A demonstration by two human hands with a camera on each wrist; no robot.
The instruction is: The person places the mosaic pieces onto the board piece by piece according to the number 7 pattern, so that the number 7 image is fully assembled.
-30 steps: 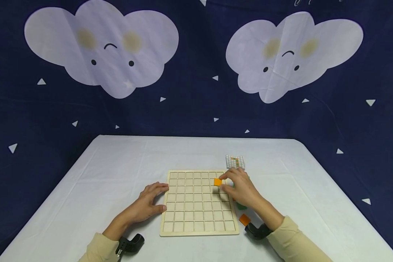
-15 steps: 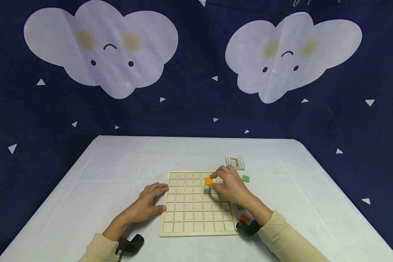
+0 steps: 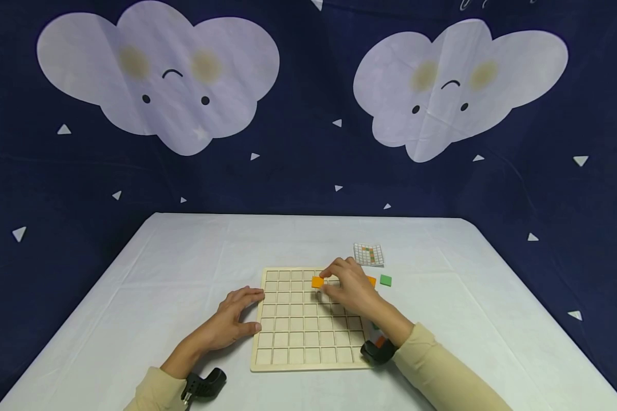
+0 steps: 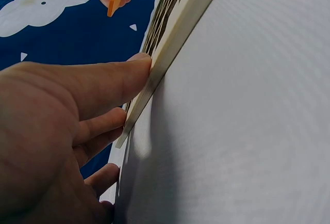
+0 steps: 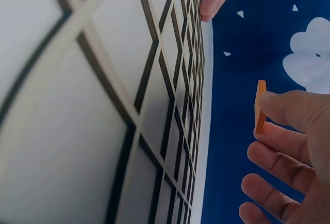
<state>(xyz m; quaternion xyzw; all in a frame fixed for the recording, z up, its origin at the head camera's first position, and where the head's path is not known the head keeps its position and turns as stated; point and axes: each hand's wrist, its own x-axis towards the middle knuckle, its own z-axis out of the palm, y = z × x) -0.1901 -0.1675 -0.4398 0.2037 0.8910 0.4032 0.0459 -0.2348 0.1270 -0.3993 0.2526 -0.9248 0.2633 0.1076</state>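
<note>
Between thumb and forefinger, my right hand (image 3: 352, 288) pinches a thin orange square tile (image 3: 317, 282), held just above the upper middle of a wooden grid board (image 3: 283, 367). In the right wrist view the tile (image 5: 260, 106) stands edge-on, apart from the board's surface. My left hand (image 3: 228, 319) touches the board's left edge with thumb and fingertips, the fingers fairly straight. The left wrist view shows that thumb (image 4: 139, 69) against the board's side (image 4: 178, 41). No tiles show in the visible cells; my right hand hides some of them.
A small card printed with a coloured grid (image 3: 368, 254) lies beyond the board's upper right. Beside the board's right side are a green tile (image 3: 385, 280) and an orange tile (image 3: 372, 281). More tiles lie partly hidden under my right forearm. White cloth (image 3: 185, 251) covers the table.
My right hand has carried the orange tile leftward over the board's upper rows. Tiles at the right have come into view behind it. My left hand stays at the board's edge.
</note>
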